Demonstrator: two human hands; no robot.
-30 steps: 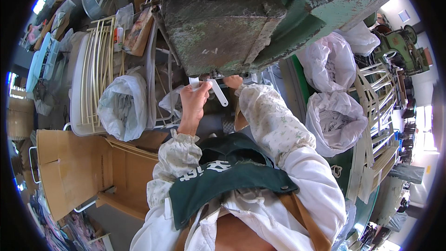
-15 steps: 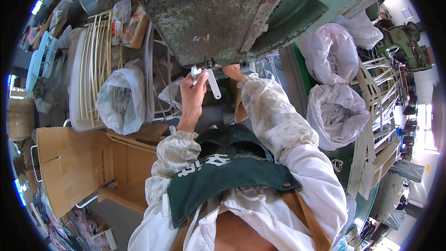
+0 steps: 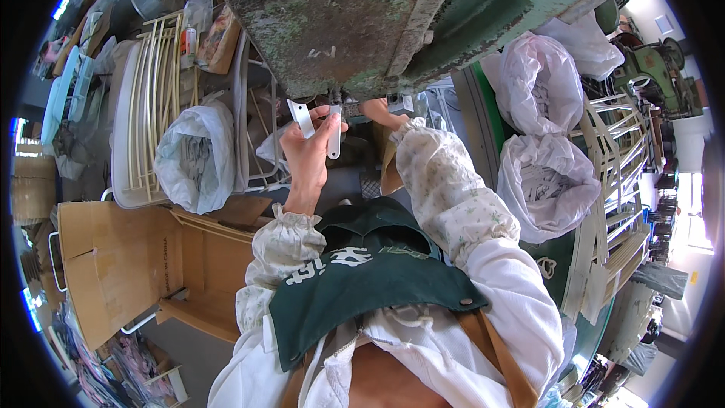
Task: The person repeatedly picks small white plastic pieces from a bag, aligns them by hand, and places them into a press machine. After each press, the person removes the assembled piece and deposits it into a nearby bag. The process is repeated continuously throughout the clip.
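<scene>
Machine [image 3: 355, 23] first: its rusty green block hangs over your lap and fills the top of the view, so both your arms have to reach up and under its lower edge to get at the work. Bags come next, three white ones: one [image 3: 195, 153] sits at your left against a rack [image 3: 151, 98] of cream rods, and two [image 3: 545, 181] [image 3: 538, 83] stand at your right beside the machine's green frame, all open-mouthed and close enough to reach without getting up, which is likely why they stand there. Cardboard box [image 3: 113, 264] lies flat-sided at your lower left, below the rack, with its flaps open. Your green apron [image 3: 362, 279] covers your chest, and patterned sleeves cover both forearms, probably against dirt from the machine. Your left hand [image 3: 306, 153] is raised just under the block's lower edge, thumb and fingers pinched shut on white strips [image 3: 321, 127], one standing up to the left and one hanging straight down by the thumb; you hold them by the middle so their ends stay free near the machine's underside. Your right hand [image 3: 375, 109] reaches farther in, right beneath the block, and most of it is hidden, so you cannot tell whether its fingers are apart or closed on anything.
</scene>
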